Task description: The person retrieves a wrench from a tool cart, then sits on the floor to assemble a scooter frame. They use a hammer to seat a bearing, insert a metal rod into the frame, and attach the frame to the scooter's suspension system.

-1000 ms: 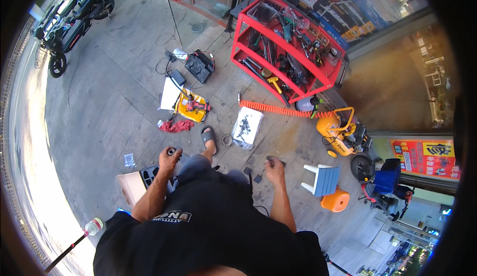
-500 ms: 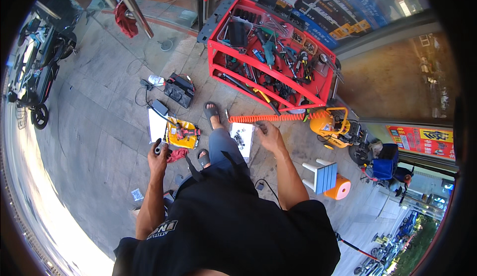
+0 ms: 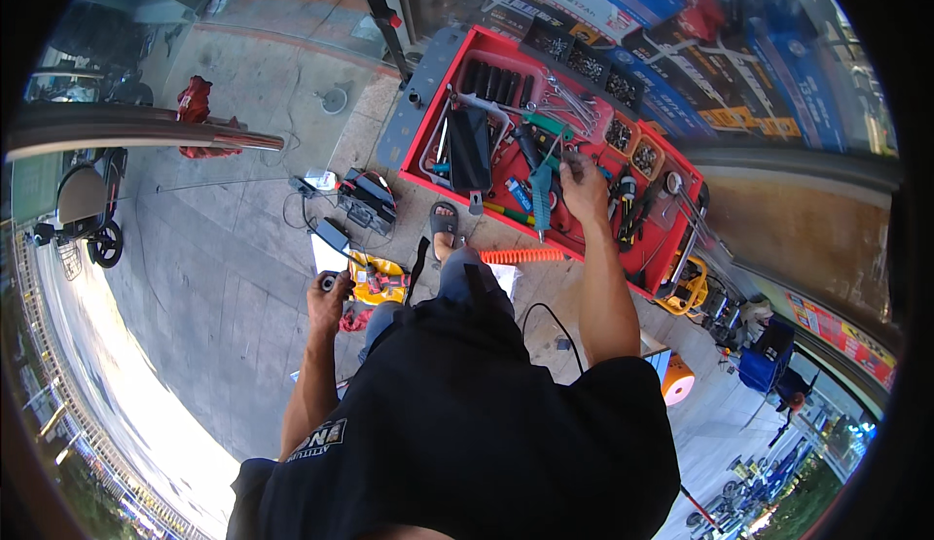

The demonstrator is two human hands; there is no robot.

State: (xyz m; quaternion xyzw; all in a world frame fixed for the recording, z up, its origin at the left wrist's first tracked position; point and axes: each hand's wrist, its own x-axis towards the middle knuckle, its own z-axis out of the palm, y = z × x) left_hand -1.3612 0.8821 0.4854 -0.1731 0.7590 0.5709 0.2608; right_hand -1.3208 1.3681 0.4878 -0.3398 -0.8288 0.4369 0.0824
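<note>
My left hand (image 3: 328, 308) is out to the left above the ground, its fingers closed around a small round metal part (image 3: 328, 284) with a hole in its end. My right hand (image 3: 584, 193) is over the top tray of a red tool cart (image 3: 428, 131), fingers drawn together. Whether they grip anything is too small to make out. Just left of these fingers lies a teal-and-black tool (image 3: 541, 190), its tip pointing toward me. Wrenches (image 3: 574, 102), a black flat case (image 3: 469, 149) and bins of small hardware (image 3: 620, 135) surround it in the tray.
On the ground near my left hand are a red cordless drill (image 3: 389, 280) on a yellow bag (image 3: 365, 297) and an open black case (image 3: 368, 201). A coiled orange hose (image 3: 525, 256) runs below the cart. A metal door handle (image 3: 146, 131) juts in at left.
My right hand has moved forward and right, from above the paper on the ground to over the cart's tray. The cart now appears nearer. My left hand still holds the metal part.
</note>
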